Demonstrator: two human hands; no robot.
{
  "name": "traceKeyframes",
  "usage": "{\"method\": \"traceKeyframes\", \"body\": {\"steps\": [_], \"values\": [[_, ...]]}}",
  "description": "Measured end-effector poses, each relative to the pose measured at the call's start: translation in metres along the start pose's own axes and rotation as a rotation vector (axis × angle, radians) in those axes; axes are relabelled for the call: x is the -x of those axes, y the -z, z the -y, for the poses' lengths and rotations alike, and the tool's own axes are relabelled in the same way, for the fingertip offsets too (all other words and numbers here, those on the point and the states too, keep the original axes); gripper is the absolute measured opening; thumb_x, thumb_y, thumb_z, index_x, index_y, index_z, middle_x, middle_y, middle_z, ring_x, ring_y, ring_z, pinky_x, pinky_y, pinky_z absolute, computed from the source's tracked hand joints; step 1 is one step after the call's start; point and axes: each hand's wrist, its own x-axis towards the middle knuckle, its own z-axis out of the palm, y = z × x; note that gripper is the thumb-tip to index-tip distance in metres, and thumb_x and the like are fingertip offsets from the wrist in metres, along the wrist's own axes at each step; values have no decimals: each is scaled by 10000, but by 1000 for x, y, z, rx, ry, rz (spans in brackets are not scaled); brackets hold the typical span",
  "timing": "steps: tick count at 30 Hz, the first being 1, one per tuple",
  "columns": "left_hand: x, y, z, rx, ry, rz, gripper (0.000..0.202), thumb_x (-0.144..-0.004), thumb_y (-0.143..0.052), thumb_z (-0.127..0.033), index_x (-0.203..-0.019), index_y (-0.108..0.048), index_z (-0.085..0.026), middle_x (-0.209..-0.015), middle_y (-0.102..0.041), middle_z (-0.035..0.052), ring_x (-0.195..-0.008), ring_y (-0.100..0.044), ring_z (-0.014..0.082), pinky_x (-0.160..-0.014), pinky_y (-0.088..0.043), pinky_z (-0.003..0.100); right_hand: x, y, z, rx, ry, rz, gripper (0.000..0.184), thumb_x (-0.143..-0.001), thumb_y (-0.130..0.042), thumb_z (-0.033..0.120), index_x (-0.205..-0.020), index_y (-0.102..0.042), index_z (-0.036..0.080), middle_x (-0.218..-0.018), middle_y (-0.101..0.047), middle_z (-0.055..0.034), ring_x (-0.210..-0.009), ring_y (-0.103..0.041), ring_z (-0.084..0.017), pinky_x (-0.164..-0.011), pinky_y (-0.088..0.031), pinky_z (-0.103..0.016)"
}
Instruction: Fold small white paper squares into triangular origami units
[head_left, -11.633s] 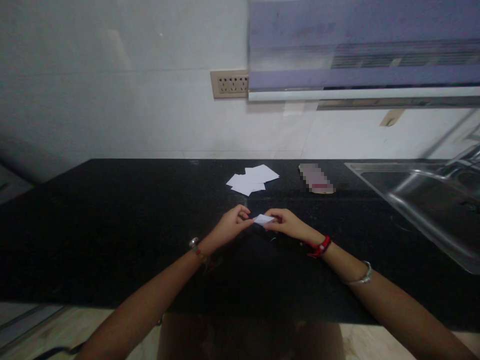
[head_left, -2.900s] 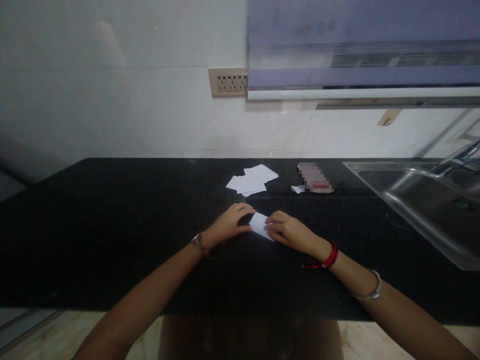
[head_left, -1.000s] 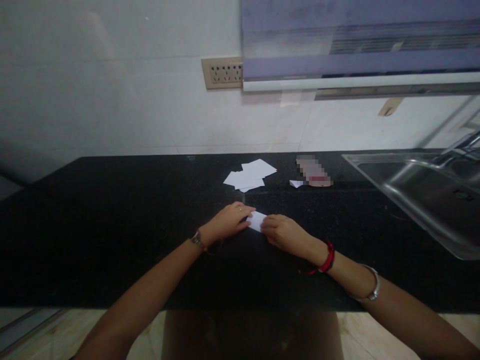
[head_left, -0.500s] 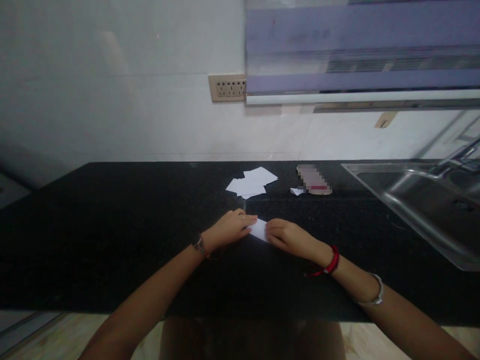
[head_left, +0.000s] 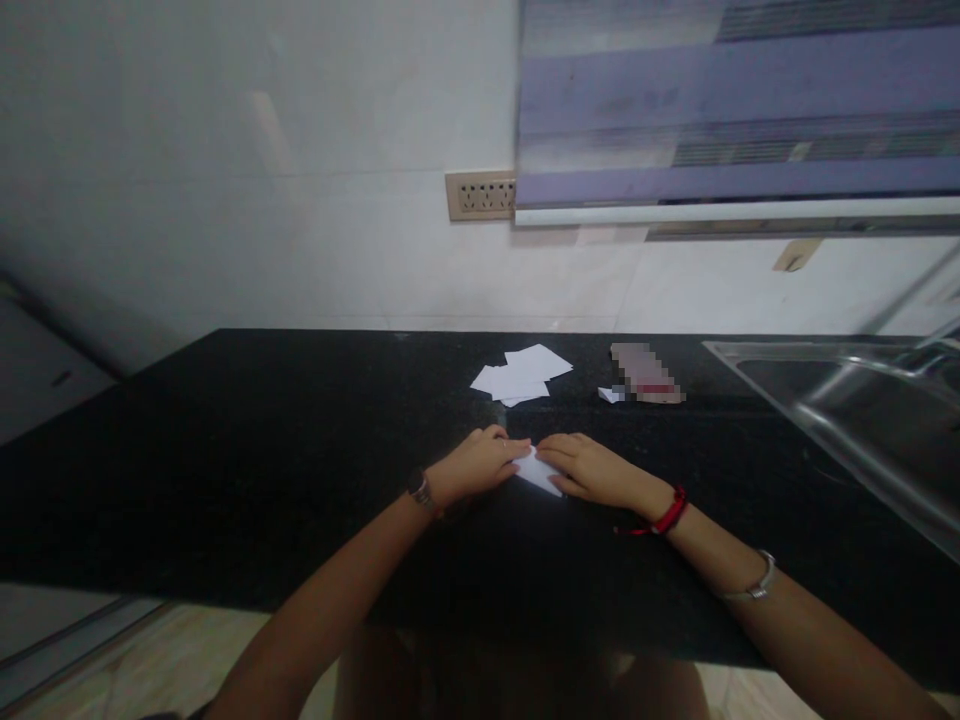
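A small piece of white paper (head_left: pixel 537 474) lies on the black countertop between my hands, its lower edge running to a point at the right. My left hand (head_left: pixel 480 463) is closed on its left side, fingertips pressed onto the upper edge. From the right, my right hand (head_left: pixel 589 468) grips the other side, with its fingers near the top and the thumb lower down. The fingertips of both hands almost meet at the paper's top. Beyond them lies a loose pile of white paper sheets (head_left: pixel 517 375).
On the black countertop (head_left: pixel 300 450), a blurred-out flat phone-like object (head_left: pixel 646 375) lies right of the pile, with a small folded white paper (head_left: pixel 611 395) beside it. A steel sink (head_left: pixel 862 400) is set in at the right. A wall socket (head_left: pixel 484 196) sits behind.
My right hand's fingers have moved in toward my left hand at the paper's top. The paper's visible part now looks more pointed. The whole view has shifted slightly.
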Motion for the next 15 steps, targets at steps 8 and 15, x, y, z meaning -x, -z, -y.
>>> {"method": "traceKeyframes", "body": {"steps": [8, 15], "values": [[-2, -3, 10, 35, -3, -5, 339, -820, -423, -217, -1157, -438, -244, -1101, -511, 42, -957, -446, 161, -793, -367, 269, -2, 2, 5, 29, 0, 25, 312, -808, -421, 248, -1101, -471, 154, -1109, -510, -114, -1029, -450, -203, -829, -350, -365], [0, 2, 6, -2, 36, 4, 337, -820, -422, -256, -1155, -440, -232, -1060, -520, 63, -961, -455, 176, -794, -372, 289, -4, 0, 6, 55, -18, 7, 306, -811, -423, 277, -1078, -490, 143, -1085, -524, -116, -1008, -463, -203, -816, -355, -352]]}}
